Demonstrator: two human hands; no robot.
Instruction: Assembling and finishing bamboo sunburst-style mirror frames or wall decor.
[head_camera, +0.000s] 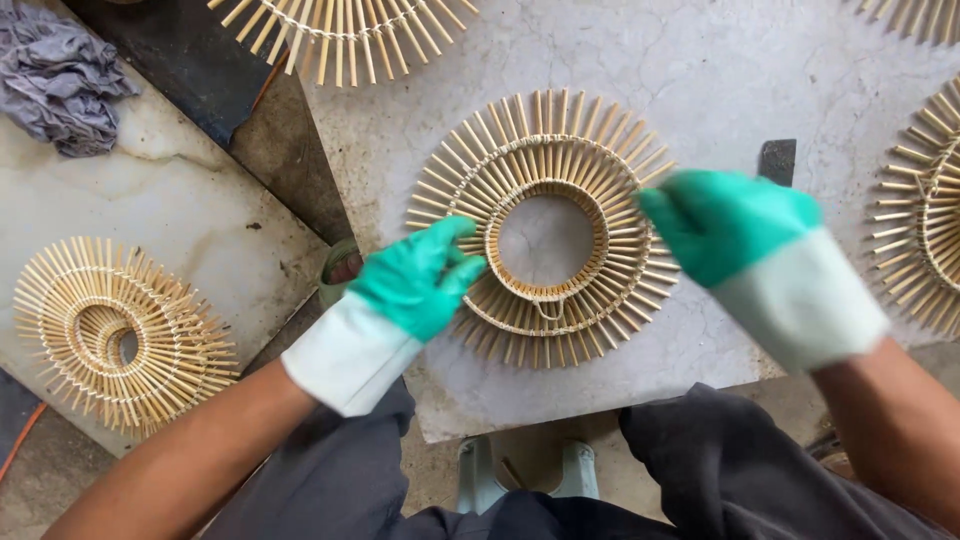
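Observation:
A round wreath of short bamboo sticks (545, 130) bound around a woven ring lies flat on a pale stone slab (700, 60) in front of me. My left hand (418, 275), in a green and white glove, pinches the ring's left side. On the ring's right edge rests my right hand (730, 225), gloved the same way and blurred; I cannot tell whether its fingers close on the sticks. The ring's open centre shows bare slab.
A stack of similar stick rings (105, 335) sits on a second slab at the left. More rings lie at the top (340, 30) and right edge (925, 200). A grey rag (60, 75) lies top left. A small dark tool (778, 160) rests behind my right hand.

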